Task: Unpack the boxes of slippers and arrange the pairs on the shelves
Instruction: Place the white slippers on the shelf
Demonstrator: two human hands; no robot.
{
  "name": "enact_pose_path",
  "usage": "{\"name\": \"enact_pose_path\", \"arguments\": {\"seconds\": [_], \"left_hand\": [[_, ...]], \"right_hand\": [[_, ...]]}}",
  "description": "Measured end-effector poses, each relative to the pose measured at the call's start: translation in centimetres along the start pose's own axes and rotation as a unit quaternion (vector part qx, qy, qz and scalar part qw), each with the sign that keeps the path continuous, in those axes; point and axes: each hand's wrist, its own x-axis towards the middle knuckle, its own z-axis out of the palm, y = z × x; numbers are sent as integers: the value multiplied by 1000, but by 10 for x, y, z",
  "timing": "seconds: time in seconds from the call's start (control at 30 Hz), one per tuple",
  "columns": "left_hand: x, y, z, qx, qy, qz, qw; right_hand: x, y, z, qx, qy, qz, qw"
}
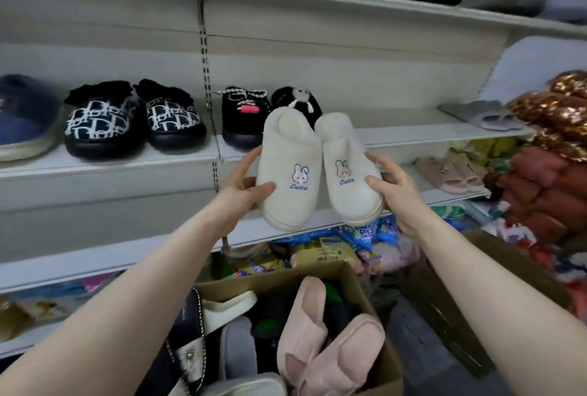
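Pale metal shelf (397, 138) spans the far wall, bare at right; open brown cardboard box (273, 278) sits near; cream plush rabbit-embroidered slippers (286, 198) are held side by side, seemingly paired for shelving; left hand (244, 186) and right hand (394, 192) each grip one.

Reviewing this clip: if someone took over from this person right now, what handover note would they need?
Left hand grips the left white slipper; right hand grips the right white slipper.
The two are held side by side in front of the middle shelf, not yet set down.
Done: a black patterned pair and a black fluffy pair stand on that shelf.
Left: set the white pair down, probably on the bare stretch to the right of them; then empty the cardboard box below, which holds pink slippers and others.
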Motion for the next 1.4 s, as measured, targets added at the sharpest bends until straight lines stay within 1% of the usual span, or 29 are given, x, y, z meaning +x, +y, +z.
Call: {"name": "enact_pose_path", "arguments": {"seconds": [0.17, 0.23, 0.33, 0.4, 0.5, 0.6, 0.67, 0.7, 0.73, 0.77, 0.83, 0.9, 0.97, 1.0, 1.13, 1.27, 1.33, 1.4], "left_hand": [[44, 18, 39, 15, -46, 6, 999], [62, 19, 59, 14, -47, 2, 999], [91, 16, 95, -4, -31, -32, 999], [114, 10, 117, -32, -15, -57, 998], [147, 6, 150, -82, 23, -80, 993], [178, 3, 179, -90, 107, -89, 986], [190, -3, 190, -31, 153, -59, 986], [193, -6, 195, 39, 163, -31, 985], [193, -10, 199, 127, 167, 0, 978], [192, -12, 203, 218, 161, 28, 962], [196, -18, 210, 360, 141, 66, 920], [204, -19, 211, 432, 109, 78, 892], [211, -17, 216, 474, 83, 80, 873], [216, -14, 217, 486, 82, 84, 866], [242, -5, 222, 498, 91, 54, 861], [262, -12, 218, 552, 19, 7, 834], [272, -15, 215, 564, 15, 13, 826], [286, -19, 211, 577, 32, 35, 815]], "right_hand": [[15, 3, -41, 9, 62, 7, 998], [23, 10, -58, 11, 81, 11, 997], [48, 22, -86, 10, 97, 28, 995], [72, 29, -101, 31, 104, 49, 993], [110, 35, -120, 67, 92, 108, 988], [148, 40, -134, 85, 93, 147, 981], [169, 42, -138, 104, 84, 162, 978], [179, 44, -138, 102, 70, 159, 979], [186, 45, -137, 85, 52, 147, 984], [192, 49, -137, 51, 33, 124, 990], [200, 55, -140, -83, -7, 47, 995], [207, 61, -144, -193, -58, -22, 979], [215, 70, -149, -246, -103, -48, 963], [221, 75, -151, -265, -106, -61, 957], [244, 88, -149, -298, -71, -109, 946], [267, 96, -145, -348, -50, -141, 926], [277, 101, -144, -356, -41, -150, 922], [288, 105, -142, -375, -34, -152, 914]]}}
